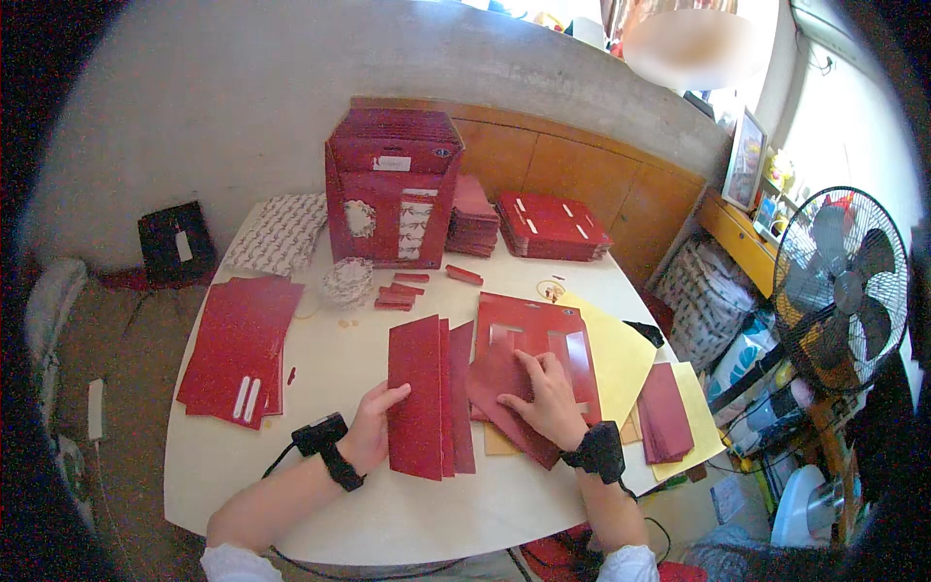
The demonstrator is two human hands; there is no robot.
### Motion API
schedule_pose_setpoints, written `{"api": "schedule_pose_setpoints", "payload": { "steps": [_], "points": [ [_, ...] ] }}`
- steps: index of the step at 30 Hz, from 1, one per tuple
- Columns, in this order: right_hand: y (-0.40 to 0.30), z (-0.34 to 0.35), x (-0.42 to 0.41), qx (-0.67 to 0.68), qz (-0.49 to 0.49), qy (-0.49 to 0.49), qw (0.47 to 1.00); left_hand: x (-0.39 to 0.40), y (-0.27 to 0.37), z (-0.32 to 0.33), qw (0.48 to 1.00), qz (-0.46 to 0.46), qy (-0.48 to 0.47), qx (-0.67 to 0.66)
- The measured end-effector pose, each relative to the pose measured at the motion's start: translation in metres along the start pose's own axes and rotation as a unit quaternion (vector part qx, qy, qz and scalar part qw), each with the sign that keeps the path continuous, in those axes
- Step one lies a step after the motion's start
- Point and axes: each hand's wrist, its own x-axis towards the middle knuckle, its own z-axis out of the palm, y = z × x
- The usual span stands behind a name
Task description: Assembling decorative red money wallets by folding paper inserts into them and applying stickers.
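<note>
My left hand [374, 422] grips several folded dark red card panels [416, 400] upright near the table's front, with the thumb on the front panel. My right hand [545, 404] has its thumb and fingers spread on a maroon card sheet [513, 385], which lies at a tilt. Beneath that sheet is a flat red printed sleeve [531, 313] with cut-out windows. It partly covers a yellow sheet [618, 349] to the right. To the left lies a loose pile of red printed card sheets [236, 335].
A red display box [382, 207] full of flat pieces stands at the back, beside maroon card stacks [473, 218] and red printed sleeves [553, 225]. Rubber bands [550, 289] and red scraps [396, 297] lie mid-table. A standing fan [844, 291] is at the right.
</note>
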Motion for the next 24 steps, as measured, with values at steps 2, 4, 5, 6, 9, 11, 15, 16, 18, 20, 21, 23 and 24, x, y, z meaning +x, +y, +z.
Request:
{"api": "schedule_pose_setpoints", "payload": {
  "steps": [2, 4, 5, 6, 9, 11, 15, 16, 18, 20, 21, 23, 24],
  "points": [
    [0.003, 0.002, 0.0, 0.056, 0.008, -0.021, 0.998, 0.001, -0.001, -0.001, 1.0, -0.002, -0.003, -0.005],
    [0.004, 0.004, 0.001, 0.056, 0.0, -0.02, 0.998, 0.001, -0.001, -0.001, 1.0, -0.003, 0.001, -0.002],
    [0.005, 0.004, 0.001, 0.056, -0.008, -0.02, 0.998, 0.001, -0.001, -0.002, 1.0, -0.003, 0.0, -0.002],
    [0.005, 0.004, 0.001, 0.056, -0.008, -0.02, 0.998, 0.001, -0.001, -0.002, 1.0, -0.008, -0.001, -0.006],
    [0.004, 0.005, 0.002, 0.053, -0.014, -0.02, 0.998, 0.001, -0.001, -0.002, 1.0, -0.01, -0.004, -0.011],
    [0.001, 0.004, 0.002, 0.057, -0.016, -0.002, 0.998, 0.001, -0.001, -0.002, 1.0, -0.008, -0.005, -0.01],
    [0.007, 0.007, 0.002, 0.085, -0.037, 0.019, 0.996, 0.001, 0.0, -0.001, 1.0, -0.019, -0.003, -0.013],
    [0.006, 0.007, 0.002, 0.09, -0.014, 0.016, 0.996, 0.001, 0.0, -0.002, 1.0, -0.023, -0.004, -0.014],
    [0.008, 0.009, 0.002, 0.095, 0.009, 0.014, 0.995, 0.002, -0.001, -0.003, 1.0, -0.019, -0.007, -0.014],
    [0.014, 0.014, 0.001, 0.163, 0.016, 0.028, 0.986, 0.003, -0.002, -0.005, 1.0, -0.014, -0.011, -0.014],
    [0.012, 0.011, 0.002, 0.163, 0.015, 0.028, 0.986, 0.003, -0.002, -0.006, 1.0, -0.014, -0.014, -0.015],
    [0.004, 0.002, 0.005, 0.17, 0.017, 0.052, 0.984, 0.002, 0.0, -0.007, 1.0, -0.013, -0.017, -0.015],
    [0.005, -0.002, 0.006, 0.169, 0.016, 0.052, 0.984, 0.0, 0.001, -0.005, 0.999, -0.021, -0.018, -0.017]
  ]
}}
